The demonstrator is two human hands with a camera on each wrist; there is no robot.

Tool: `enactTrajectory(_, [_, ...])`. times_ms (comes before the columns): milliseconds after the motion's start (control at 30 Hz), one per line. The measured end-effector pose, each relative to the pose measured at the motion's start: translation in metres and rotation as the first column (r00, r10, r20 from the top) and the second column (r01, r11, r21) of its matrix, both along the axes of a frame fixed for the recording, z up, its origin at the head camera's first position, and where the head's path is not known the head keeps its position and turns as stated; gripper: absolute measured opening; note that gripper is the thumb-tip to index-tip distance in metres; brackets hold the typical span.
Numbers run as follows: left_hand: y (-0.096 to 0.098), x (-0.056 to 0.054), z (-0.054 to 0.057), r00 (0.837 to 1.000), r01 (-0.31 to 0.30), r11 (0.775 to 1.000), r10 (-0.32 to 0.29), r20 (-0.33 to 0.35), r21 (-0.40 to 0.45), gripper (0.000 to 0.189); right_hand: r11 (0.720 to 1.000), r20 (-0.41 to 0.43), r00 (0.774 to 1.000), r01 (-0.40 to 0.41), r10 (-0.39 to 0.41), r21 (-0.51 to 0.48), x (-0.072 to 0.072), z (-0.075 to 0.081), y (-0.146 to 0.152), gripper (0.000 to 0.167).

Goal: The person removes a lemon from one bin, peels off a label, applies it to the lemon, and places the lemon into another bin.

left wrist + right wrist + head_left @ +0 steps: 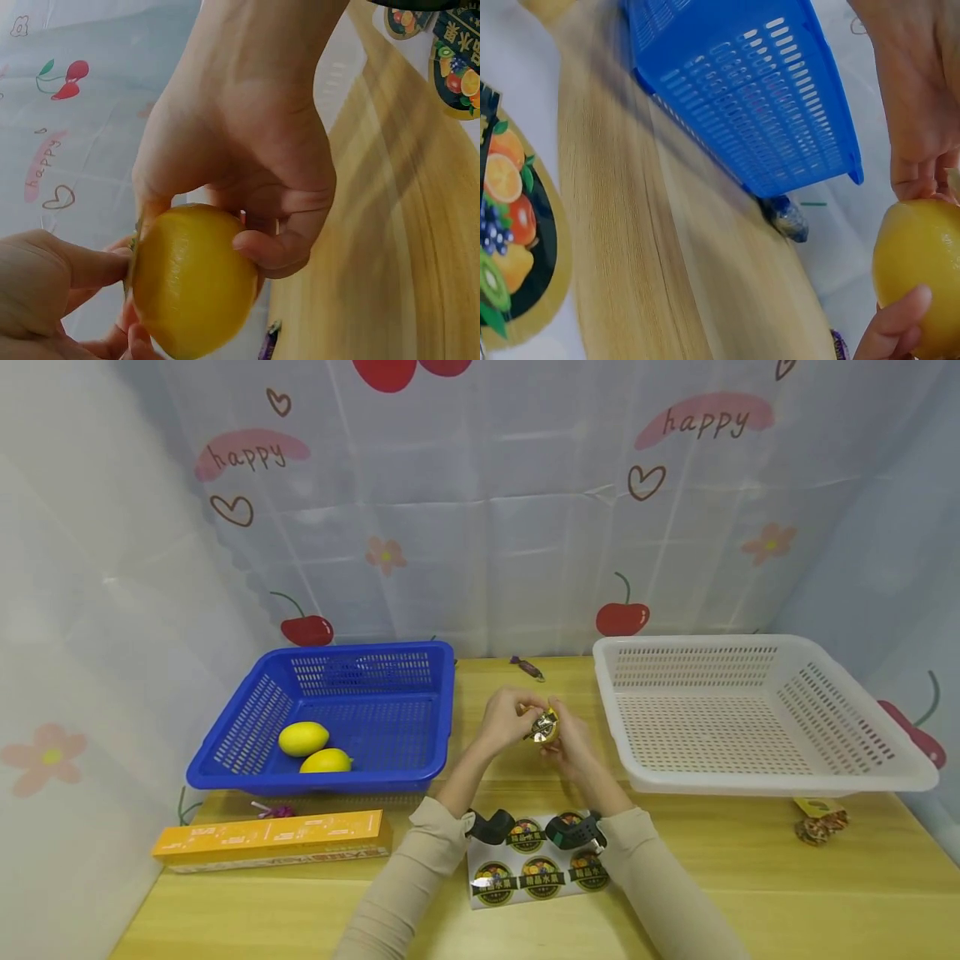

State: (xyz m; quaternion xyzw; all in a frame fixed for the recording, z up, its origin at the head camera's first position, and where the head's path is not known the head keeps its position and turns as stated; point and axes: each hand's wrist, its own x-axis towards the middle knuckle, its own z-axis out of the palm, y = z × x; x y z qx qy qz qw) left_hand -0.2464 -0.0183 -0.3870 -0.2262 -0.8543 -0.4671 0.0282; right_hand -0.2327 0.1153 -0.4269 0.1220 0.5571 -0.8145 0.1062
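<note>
Head view shows a left hand [510, 720] and a right hand [577, 747] close together above the desk [750, 877], between a blue basket [322, 782] and a white basket [772, 783]. Between these hands is a yellow lemon [195, 277], lifted from the desk. The right hand holds it, with fingers bent around its side. The left hand pinches a shiny gold and dark sticker [545, 727] with the thumb and fingers; this sticker stands against the side of the fruit, but how much of it already adheres, I cannot tell. Below the forearms lies a white sheet [519, 858] with round fruit labels, partly covered by the wrists. Two other lemons [303, 739] lie inside the blue basket, near its front wall. In front of this basket is an orange box [270, 839]; a purple wrapped candy [528, 669] lies beyond the hands, near the curtain [487, 568].
</note>
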Motion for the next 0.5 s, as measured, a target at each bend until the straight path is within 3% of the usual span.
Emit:
enactTrajectory(100, [0.0,0.002,-0.004,1.0,-0.029,0.999,0.029,-0.005,0.045,0.02,1.0,-0.014,1.0,0.005,-0.005,-0.006,0.0,0.001,-0.001,0.035])
enactTrajectory(200, [0.0,0.005,-0.01,0.993,-0.094,0.988,0.083,0.084,0.125,0.035,1.0,-0.038,0.999,0.014,-0.015,-0.018,0.001,0.004,-0.003,0.035])
enactTrajectory(367, [0.001,0.008,-0.02,0.956,-0.249,0.947,0.207,0.209,0.205,0.045,0.998,-0.078,0.995,0.064,-0.063,0.012,0.002,0.007,-0.006,0.035])
enactTrajectory(500, [0.003,0.008,-0.026,0.94,-0.295,0.921,0.234,0.247,0.254,0.045,0.985,-0.134,0.985,0.123,-0.106,0.121,0.004,0.008,-0.01,0.04])
